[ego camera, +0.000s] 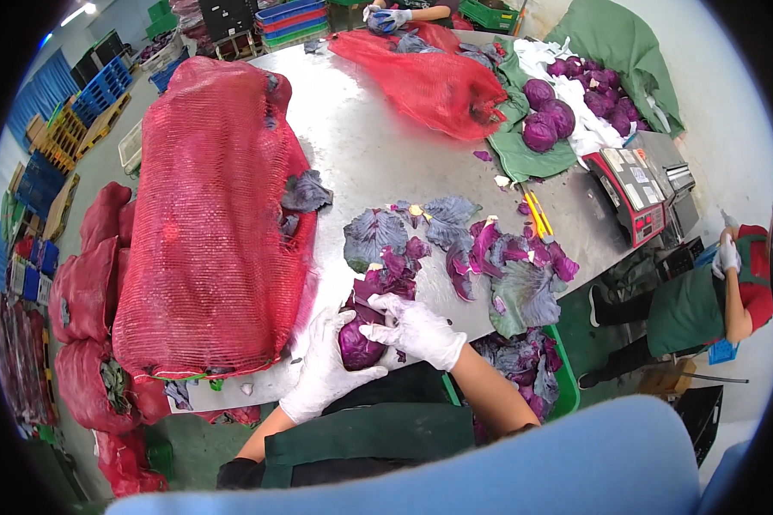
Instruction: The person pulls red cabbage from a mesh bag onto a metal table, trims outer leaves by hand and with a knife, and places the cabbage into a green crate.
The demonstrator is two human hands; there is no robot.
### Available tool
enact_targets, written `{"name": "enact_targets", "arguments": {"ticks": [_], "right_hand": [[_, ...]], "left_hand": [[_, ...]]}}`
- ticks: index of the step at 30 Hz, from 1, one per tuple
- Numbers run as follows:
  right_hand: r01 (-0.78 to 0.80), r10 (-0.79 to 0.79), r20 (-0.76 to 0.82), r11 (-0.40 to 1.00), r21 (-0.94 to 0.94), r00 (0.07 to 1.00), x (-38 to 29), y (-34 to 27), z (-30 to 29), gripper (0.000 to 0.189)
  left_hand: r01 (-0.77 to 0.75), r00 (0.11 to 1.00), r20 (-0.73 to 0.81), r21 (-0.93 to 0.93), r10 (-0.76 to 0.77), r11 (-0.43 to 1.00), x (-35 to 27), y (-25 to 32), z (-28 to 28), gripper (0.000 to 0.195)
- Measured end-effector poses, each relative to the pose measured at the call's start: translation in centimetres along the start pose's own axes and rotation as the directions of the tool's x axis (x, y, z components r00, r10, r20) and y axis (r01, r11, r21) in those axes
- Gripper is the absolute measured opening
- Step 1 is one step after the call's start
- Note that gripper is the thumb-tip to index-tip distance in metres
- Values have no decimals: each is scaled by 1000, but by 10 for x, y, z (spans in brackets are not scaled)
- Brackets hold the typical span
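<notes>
A red cabbage (359,340) rests at the near edge of the metal table (354,154), between my white-gloved hands. My left hand (319,367) cups it from the left and below, thumb and fingers spread around it. At its upper right, the fingers of my right hand (415,329) are bent against the outer leaves, pinching at one. Loose purple leaves (386,273) lie just beyond the cabbage. More trimmed leaves (525,293) and pieces are scattered to the right. A yellow utility knife (538,215) lies behind them.
A full red mesh sack (212,219) stands on the left. Peeled cabbages (547,119) sit on green cloth near a red scale (631,190). Below the edge, a green bin (563,373) holds leaves. A co-worker's gloved hands (386,19) work across the table; another person (696,312) stands right.
</notes>
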State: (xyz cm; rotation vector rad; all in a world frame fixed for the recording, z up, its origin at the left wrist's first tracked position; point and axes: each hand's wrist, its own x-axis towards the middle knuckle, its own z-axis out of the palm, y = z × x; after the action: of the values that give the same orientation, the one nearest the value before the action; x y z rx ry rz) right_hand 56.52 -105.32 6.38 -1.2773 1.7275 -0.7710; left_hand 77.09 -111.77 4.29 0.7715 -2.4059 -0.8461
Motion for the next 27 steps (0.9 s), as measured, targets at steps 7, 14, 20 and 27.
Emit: {"name": "enact_targets", "arguments": {"ticks": [7, 14, 20, 27], "right_hand": [[196, -197, -16, 980, -43, 980, 5, 23, 7, 43], [-10, -173, -282, 837, -548, 944, 35, 68, -5, 32], [-73, 64, -206, 997, -36, 976, 1, 24, 2, 75], [191, -244, -203, 950, -246, 948, -20, 31, 42, 79]], "left_hand": [[27, 999, 32, -85, -24, 996, 3, -16, 10, 107], [-32, 999, 36, -51, 34, 998, -2, -17, 1, 109], [76, 996, -49, -64, -80, 995, -1, -13, 6, 107], [-4, 995, -95, 115, 15, 993, 0, 2, 17, 94]]}}
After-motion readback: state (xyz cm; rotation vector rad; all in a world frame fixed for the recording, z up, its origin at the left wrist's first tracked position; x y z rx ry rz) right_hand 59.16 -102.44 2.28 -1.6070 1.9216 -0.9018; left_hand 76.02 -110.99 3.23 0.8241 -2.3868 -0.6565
